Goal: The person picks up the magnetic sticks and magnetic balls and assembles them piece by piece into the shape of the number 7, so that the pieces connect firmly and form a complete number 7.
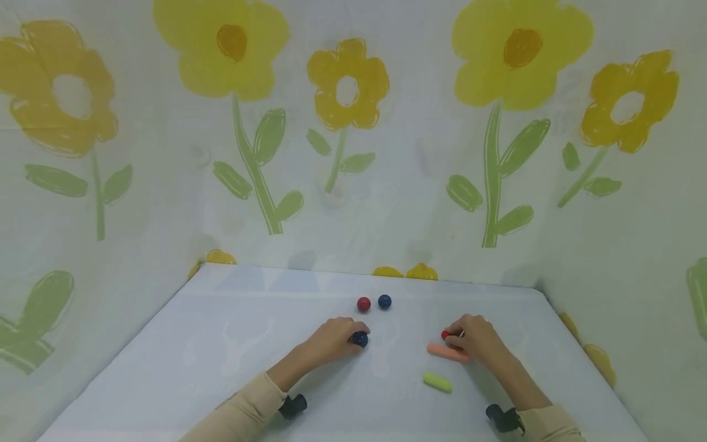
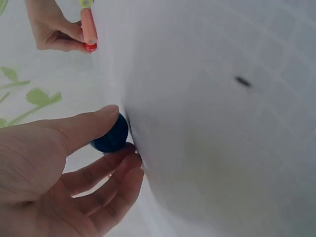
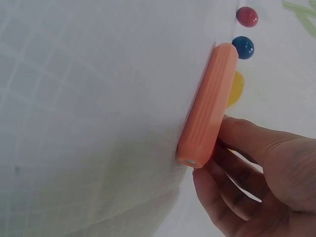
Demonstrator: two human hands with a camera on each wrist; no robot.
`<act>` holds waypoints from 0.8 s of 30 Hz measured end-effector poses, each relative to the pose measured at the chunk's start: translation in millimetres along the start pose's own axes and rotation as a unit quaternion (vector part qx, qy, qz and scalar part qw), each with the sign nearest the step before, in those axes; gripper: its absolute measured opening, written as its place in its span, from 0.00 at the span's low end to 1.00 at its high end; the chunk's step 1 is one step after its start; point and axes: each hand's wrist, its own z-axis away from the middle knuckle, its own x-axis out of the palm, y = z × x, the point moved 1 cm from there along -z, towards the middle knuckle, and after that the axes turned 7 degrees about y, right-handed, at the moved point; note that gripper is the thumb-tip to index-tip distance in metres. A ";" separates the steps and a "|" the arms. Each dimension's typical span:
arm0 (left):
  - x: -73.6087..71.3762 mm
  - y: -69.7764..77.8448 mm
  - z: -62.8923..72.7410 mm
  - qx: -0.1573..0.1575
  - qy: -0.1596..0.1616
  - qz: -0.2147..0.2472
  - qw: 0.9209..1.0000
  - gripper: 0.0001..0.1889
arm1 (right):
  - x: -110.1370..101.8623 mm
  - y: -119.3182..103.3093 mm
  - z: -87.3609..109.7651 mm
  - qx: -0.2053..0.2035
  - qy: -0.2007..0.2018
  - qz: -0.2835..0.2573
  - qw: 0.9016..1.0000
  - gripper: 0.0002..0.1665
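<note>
Between thumb and fingers, my left hand (image 1: 331, 339) holds a dark blue ball (image 2: 111, 134), low over the white table. My right hand (image 1: 479, 339) pinches a small red piece (image 1: 444, 335), mostly hidden by the fingers; I cannot tell its full shape. Just in front of that hand lies an orange ribbed stick (image 3: 209, 106), which covers the red piece in the right wrist view. Closer to me, a shorter yellow-green stick (image 1: 437, 382) rests on the table.
Farther back on the table (image 1: 232, 393) sit a red ball (image 1: 363, 304) and another dark blue ball (image 1: 384, 301), side by side. A flower-printed curtain (image 1: 386, 202) surrounds the table at the back and both sides.
</note>
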 end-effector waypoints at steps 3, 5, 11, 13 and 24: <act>-1.6 -0.9 3.1 0.004 0.004 0.003 1.000 0.19 | -1.1 -0.9 -0.4 -0.001 0.000 0.005 1.000 0.11; -2.1 -2.1 4.6 0.005 0.006 0.006 1.000 0.19 | -1.1 -0.8 -0.6 -0.001 0.000 0.007 1.000 0.11; -3.0 -6.0 5.9 0.006 -0.001 0.024 1.000 0.20 | -0.2 -0.4 -0.9 0.003 -0.001 0.003 1.000 0.11; -3.4 -7.3 5.0 0.005 -0.009 0.041 0.999 0.20 | -0.1 -0.5 -1.4 0.007 -0.002 0.004 1.000 0.11; -0.1 -16.9 -2.2 -0.030 -0.005 0.110 0.993 0.18 | -0.4 -0.3 -0.8 0.017 -0.007 0.003 1.000 0.12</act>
